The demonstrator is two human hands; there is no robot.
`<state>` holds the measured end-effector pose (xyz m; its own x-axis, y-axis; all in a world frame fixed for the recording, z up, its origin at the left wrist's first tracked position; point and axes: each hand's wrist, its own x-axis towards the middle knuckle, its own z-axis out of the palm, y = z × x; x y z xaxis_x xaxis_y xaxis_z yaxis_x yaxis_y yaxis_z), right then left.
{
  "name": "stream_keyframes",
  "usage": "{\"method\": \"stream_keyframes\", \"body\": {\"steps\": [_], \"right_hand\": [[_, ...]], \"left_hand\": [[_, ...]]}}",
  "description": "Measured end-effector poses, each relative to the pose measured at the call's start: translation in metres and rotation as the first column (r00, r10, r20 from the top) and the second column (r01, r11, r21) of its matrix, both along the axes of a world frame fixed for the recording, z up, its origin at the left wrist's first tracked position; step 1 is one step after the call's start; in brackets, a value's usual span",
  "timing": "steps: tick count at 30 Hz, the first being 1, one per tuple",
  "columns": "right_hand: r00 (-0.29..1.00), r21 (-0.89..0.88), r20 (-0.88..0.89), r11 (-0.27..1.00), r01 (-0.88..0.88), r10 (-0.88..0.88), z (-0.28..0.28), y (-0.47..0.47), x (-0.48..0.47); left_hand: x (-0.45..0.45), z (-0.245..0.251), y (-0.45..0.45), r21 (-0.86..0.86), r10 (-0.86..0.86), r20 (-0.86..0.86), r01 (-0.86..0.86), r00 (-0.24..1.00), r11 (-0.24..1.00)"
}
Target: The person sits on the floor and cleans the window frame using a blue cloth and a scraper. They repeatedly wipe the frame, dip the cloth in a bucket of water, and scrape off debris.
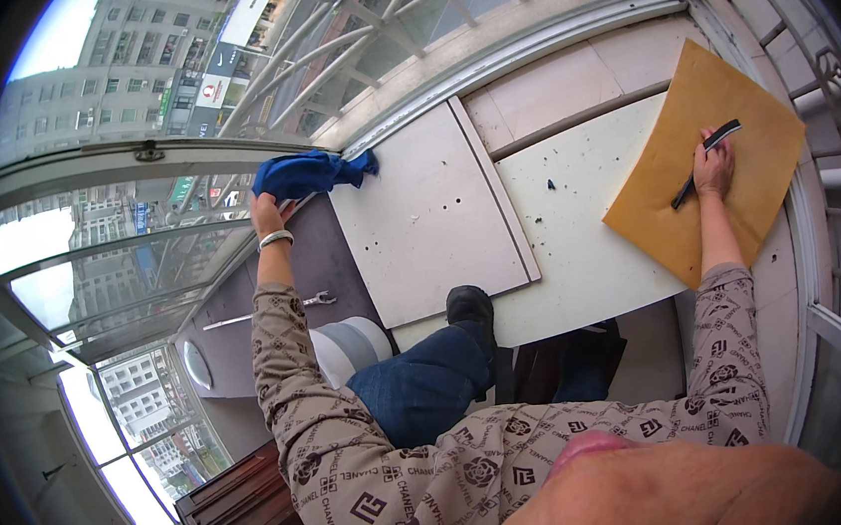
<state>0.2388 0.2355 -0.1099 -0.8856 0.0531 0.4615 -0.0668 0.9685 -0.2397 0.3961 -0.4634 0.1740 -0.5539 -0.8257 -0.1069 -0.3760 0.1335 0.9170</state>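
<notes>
Bunched in my left hand [268, 214] is a blue cloth [300, 174], at the window frame beside the corner of a white board [424, 217]. One end of the cloth hangs over that corner. On the far right, my right hand [714, 164] grips a black bar with a pale stripe [723, 132], possibly a squeegee; its middle is hidden under my palm. Hand and bar are over a tan-yellow panel [654, 189], which lies tilted across the sill and a pale green-white board [584, 248].
Dark crumbs and a small dark scrap [550, 184] lie on the pale board. My booted foot [469, 307] rests at the boards' edge. A wrench [319, 299] and a white-grey cylinder [353, 349] are left. Metal railings [363, 35] stand outside the window, above a street.
</notes>
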Motion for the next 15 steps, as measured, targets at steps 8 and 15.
{"method": "stream_keyframes", "body": {"steps": [8,15], "right_hand": [[0.913,-0.946,0.17,-0.198,0.257,0.372,0.102,-0.031,0.066],[0.574,-0.627,0.409,-0.239,0.741,0.709,0.141,-0.06,0.265]], "left_hand": [[0.124,0.19,0.141,0.206,0.08,-0.599,0.057,0.797,0.977],[0.216,0.223,0.197,0.224,0.133,-0.673,0.029,0.727,0.974]]}}
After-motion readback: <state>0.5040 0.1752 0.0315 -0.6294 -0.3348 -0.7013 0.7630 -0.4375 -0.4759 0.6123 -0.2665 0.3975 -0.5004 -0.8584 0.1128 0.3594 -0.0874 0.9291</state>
